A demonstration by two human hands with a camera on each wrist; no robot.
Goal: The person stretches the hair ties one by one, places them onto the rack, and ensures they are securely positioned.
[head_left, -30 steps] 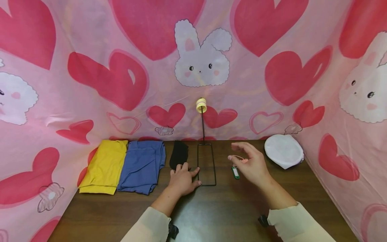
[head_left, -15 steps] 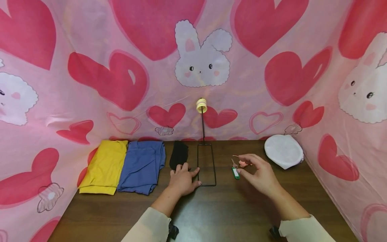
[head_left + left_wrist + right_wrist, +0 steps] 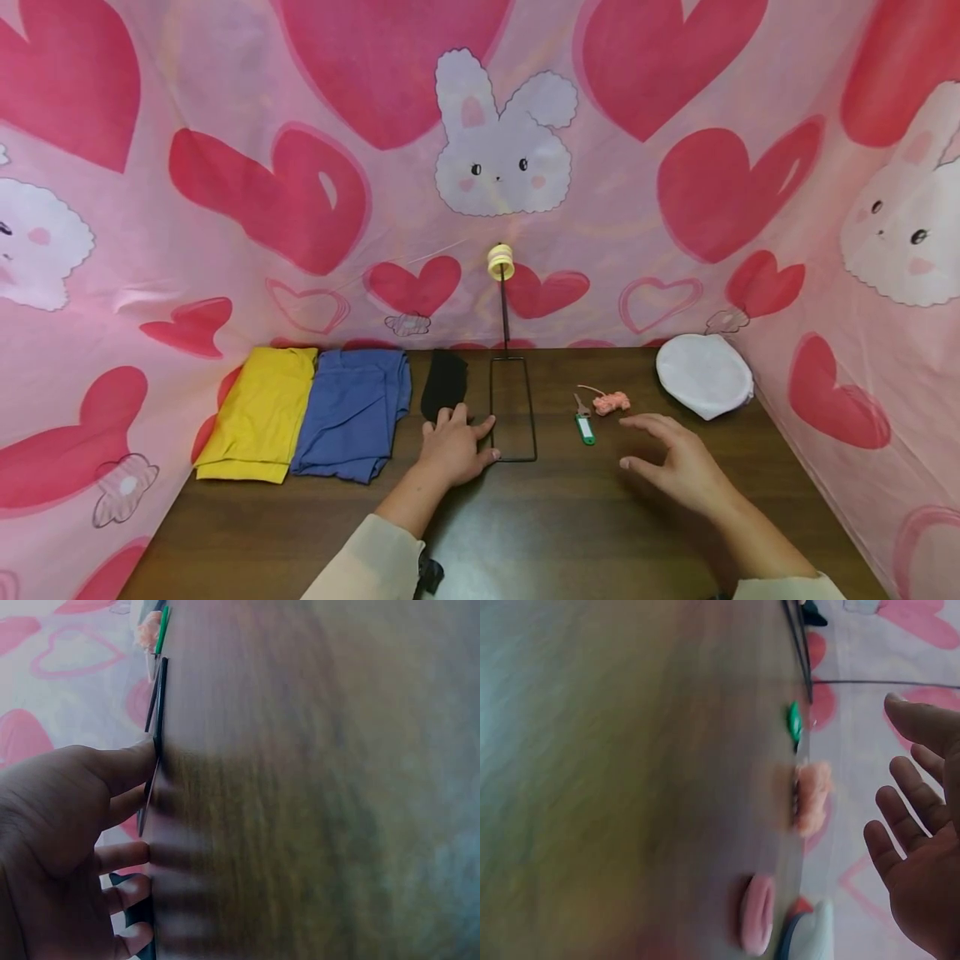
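Observation:
My left hand (image 3: 453, 446) rests on the table, its thumb and index finger touching the rectangular base of a black wire stand (image 3: 532, 408). Its other fingers lie by a folded black cloth (image 3: 444, 379). A yellow ring-shaped piece (image 3: 500, 262) sits atop the stand's post. Right of the base lie a key with a green tag (image 3: 585, 429) and a bundle of pink cord (image 3: 611, 403). My right hand (image 3: 686, 467) hovers to the right of them, fingers apart and holding nothing. A pink loop-shaped item (image 3: 757, 915) appears in the right wrist view; its kind is unclear.
Folded yellow cloth (image 3: 258, 412) and folded blue cloth (image 3: 352, 412) lie side by side at the left. A round white pouch (image 3: 703, 375) is at the back right of the brown table (image 3: 525, 542). Pink heart-printed fabric (image 3: 622, 208) walls the back and sides.
My right hand has drawn back toward the lower right, away from the key and pink cord, which now lie uncovered on the table. My left hand has stayed on the stand's base.

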